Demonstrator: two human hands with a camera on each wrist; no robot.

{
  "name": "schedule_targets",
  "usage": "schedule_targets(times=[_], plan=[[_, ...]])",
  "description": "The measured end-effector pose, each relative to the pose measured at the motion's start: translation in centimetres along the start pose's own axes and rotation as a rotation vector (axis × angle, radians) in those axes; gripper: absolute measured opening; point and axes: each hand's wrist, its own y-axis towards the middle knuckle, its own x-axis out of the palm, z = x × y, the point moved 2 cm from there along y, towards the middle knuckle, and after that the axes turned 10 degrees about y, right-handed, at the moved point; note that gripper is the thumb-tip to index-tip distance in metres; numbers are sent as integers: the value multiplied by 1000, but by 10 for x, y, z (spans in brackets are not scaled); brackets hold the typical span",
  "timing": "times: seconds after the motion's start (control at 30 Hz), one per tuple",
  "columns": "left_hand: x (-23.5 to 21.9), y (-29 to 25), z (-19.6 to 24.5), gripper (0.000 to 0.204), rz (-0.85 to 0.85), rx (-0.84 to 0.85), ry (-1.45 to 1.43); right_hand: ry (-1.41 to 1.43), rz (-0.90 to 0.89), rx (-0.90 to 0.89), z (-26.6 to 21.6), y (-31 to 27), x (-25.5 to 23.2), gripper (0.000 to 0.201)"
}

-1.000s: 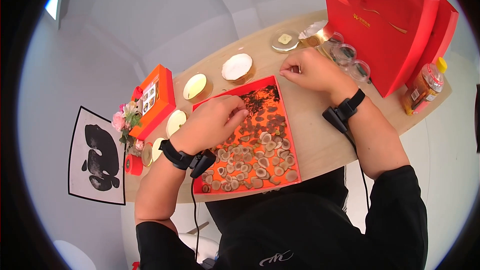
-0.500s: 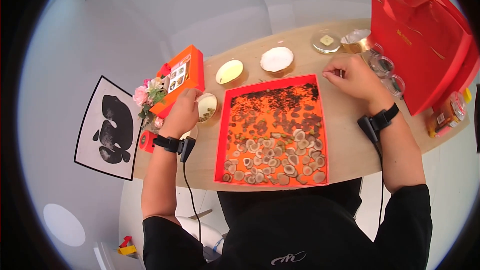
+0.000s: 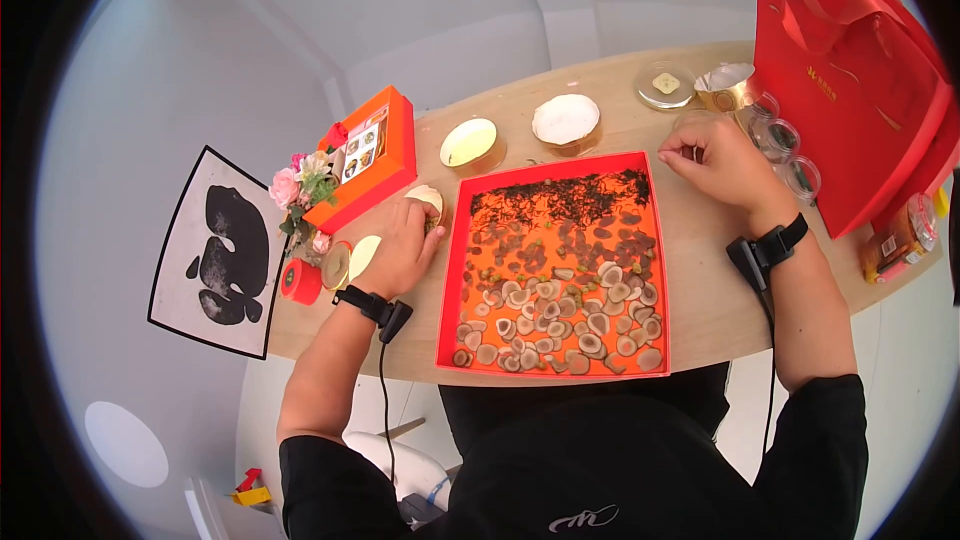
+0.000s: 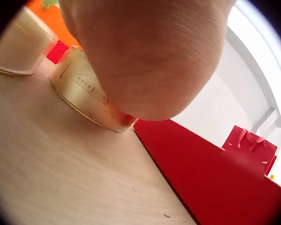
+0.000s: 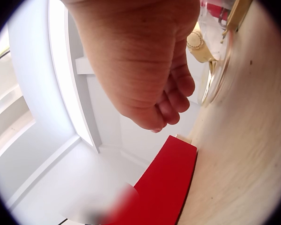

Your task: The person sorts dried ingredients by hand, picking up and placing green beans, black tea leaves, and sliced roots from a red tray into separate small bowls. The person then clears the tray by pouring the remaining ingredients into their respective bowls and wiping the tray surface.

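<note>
My left hand [image 3: 400, 248] reaches over a small cup [image 3: 427, 194] left of the tray, covering most of it; its fingertips are hidden. In the left wrist view the heel of the hand overlaps that gold-sided cup [image 4: 79, 91]. A shallow red tray [image 3: 452, 310] holds rows of dried pieces: dark shreds [image 3: 560, 198] at the back, flat brown bits [image 3: 612, 236], small greenish buds, and pale round slices [image 3: 585, 342] in front. Beyond the tray's right side, my right hand [image 3: 722, 162] hangs loosely curled with nothing in it, close to the table in the right wrist view.
Behind the tray stand a yellow-lined cup [image 3: 468, 143] and a white-lined cup [image 3: 566, 120]. Left are an orange box [image 3: 385, 155], flowers [image 3: 290, 188] and a red lid [image 3: 300, 282]. Right are clear jars [image 3: 780, 138], a red bag [image 3: 850, 90] and a bottle [image 3: 900, 238].
My left hand has left the tray, swung left to beside the orange box, then come down over the cup. The head view has shifted; the right hand keeps its loose curl.
</note>
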Motion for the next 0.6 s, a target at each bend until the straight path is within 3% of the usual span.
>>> schedule_targets(times=[0.4, 0.6], plan=[[13, 2, 3, 17, 44, -23, -6, -29, -13, -76, 0, 0, 2, 14], [16, 5, -2, 27, 43, -46, -18, -17, -8, -41, 1, -1, 2, 14]])
